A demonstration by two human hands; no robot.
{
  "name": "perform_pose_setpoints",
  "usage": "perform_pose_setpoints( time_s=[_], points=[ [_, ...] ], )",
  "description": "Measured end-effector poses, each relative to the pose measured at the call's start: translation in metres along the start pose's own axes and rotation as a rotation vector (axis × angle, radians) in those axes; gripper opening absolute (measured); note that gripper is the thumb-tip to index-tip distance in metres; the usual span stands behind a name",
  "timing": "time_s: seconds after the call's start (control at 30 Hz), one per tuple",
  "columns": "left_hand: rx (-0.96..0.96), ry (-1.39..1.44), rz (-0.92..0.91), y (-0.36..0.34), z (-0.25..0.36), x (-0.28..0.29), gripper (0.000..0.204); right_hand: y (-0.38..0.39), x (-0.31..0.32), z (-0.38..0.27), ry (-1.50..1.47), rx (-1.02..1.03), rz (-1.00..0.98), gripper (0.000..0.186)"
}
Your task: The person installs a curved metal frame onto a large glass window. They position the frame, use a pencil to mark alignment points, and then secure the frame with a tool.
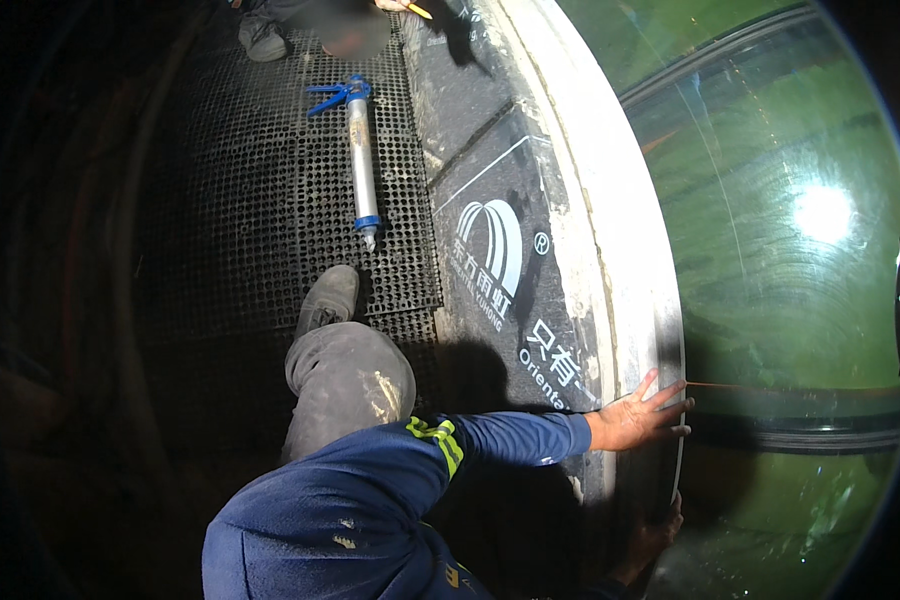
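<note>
My left hand (pixel 638 412) reaches right, fingers spread and resting on the outer edge of the long white curved ledge (pixel 625 220). The fingertips reach the border of the greenish glass (pixel 770 280). Lower down, in shadow, my right hand (pixel 655 540) is at the same edge; its fingers are too dim and partly hidden to read. A caulking gun (pixel 362 160) with a blue handle and silver barrel lies on the perforated black mat (pixel 240 220), beyond my shoe, its nozzle pointing back toward me.
Grey-black membrane sheeting (pixel 470 150) with white print covers the step between mat and ledge. At the top, another person's hand (pixel 394 5) holds a thin yellow tool (pixel 419 11); their shoe (pixel 262 38) stands on the mat. Dark frame bars (pixel 800 435) cross the glass.
</note>
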State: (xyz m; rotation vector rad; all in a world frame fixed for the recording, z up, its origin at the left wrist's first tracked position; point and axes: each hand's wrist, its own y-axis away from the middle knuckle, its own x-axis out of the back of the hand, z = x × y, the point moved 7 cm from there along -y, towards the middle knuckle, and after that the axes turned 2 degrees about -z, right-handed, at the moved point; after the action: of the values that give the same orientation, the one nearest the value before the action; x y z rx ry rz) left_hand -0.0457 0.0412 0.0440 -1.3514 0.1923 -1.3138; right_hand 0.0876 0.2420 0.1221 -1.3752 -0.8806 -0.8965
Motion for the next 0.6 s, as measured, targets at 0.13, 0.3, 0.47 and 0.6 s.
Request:
perform_pose_setpoints(
  time_s=[0.13,0.3,0.47,0.6],
  points=[
    [0.017,-0.021,0.098,0.0,-0.006,0.007,0.078,-0.006,0.001,-0.014,0.178,-0.037,-0.004,0.082],
    [0.063,0.403,0.308,-0.003,-0.043,0.102,0.079,-0.004,0.002,-0.011,0.158,-0.021,0.029,0.085],
    [0.725,0.829,1.432,0.057,-0.288,0.269,0.023,0.003,0.01,0.002,0.05,-0.086,0.026,0.085],
    [0.587,1.819,1.573,0.097,-0.451,0.386,0.062,-0.003,0.016,-0.002,0.098,-0.102,0.022,0.088]
  ],
)
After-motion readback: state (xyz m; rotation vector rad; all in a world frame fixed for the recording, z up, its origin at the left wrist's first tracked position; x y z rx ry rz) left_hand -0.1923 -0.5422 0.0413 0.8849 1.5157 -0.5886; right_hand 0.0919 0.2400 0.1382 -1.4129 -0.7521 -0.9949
